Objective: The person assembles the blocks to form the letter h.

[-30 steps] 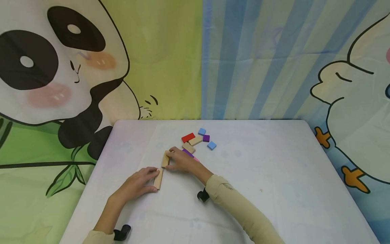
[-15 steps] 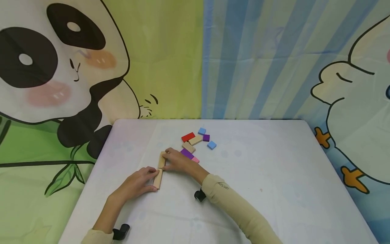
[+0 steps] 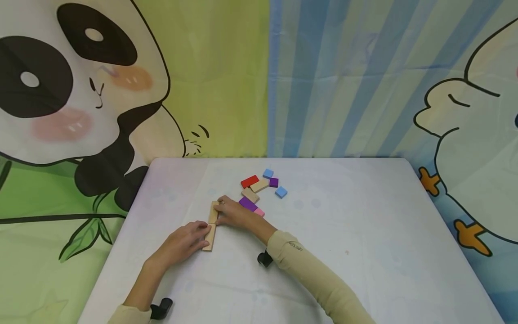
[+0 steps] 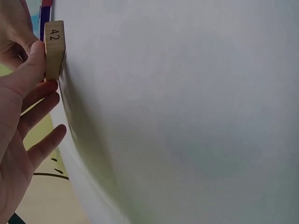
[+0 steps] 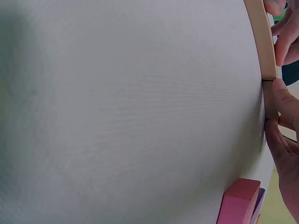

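Two plain wooden blocks lie end to end in a line on the white table, left of centre in the head view. My left hand (image 3: 182, 241) holds the nearer wooden block (image 3: 209, 239) from its left side. The left wrist view shows this block's end (image 4: 55, 49) marked "42", with thumb and fingertips on it. From the right, my right hand (image 3: 236, 213) pinches the farther wooden block (image 3: 212, 212) between thumb and fingers. In the right wrist view, the ends of the farther block (image 5: 269, 100) and nearer block (image 5: 262, 42) meet at a thin seam.
Behind my right hand lies a loose group: a purple block (image 3: 247, 204), pink block (image 3: 259, 212), red block (image 3: 249, 182), two plain wooden blocks (image 3: 250, 195), a small purple block (image 3: 274, 182) and two blue blocks (image 3: 281, 192). A printed cloth (image 3: 226, 81) hangs behind the table (image 3: 364, 225).
My right hand has moved slightly left with the farther block, which now lines up against the nearer one. The left thumb has shifted up from the nearer block's front end. More of the purple block shows.
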The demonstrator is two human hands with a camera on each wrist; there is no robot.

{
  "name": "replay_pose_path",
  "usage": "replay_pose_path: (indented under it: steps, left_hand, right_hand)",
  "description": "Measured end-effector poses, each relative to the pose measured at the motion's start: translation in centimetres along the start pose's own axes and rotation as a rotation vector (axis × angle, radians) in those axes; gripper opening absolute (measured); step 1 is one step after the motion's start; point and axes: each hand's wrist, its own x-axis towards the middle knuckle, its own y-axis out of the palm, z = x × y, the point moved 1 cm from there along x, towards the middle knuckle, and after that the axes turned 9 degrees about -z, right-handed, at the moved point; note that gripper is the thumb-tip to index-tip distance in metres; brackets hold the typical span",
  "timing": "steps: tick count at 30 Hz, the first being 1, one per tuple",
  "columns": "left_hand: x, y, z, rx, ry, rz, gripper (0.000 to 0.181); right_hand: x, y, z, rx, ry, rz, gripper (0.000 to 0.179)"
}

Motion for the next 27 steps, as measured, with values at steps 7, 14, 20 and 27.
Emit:
replay_pose_path:
  steps: [7, 14, 20, 27]
  left_hand:
    - [0.1, 0.2, -0.2, 0.023, -0.034, 0.037, 0.052]
    - [0.0, 0.1, -0.2, 0.012, -0.02, 0.036, 0.059]
    - [0.5, 0.2, -0.6, 0.06, -0.009, 0.01, 0.051]
    - [1.8, -0.1, -0.9, 0.071, -0.087, 0.074, 0.055]
  right_hand:
    - [0.0, -0.1, -0.1, 0.014, 0.012, -0.006, 0.038]
    - [-0.3, 0.0, 0.0, 0.064, 0.03, -0.008, 0.046]
    - [-0.3, 0.0, 0.0, 0.039, 0.032, -0.003, 0.049]
    - [-0.4, 0.0, -0.1, 0.046, 0.05, -0.009, 0.052]
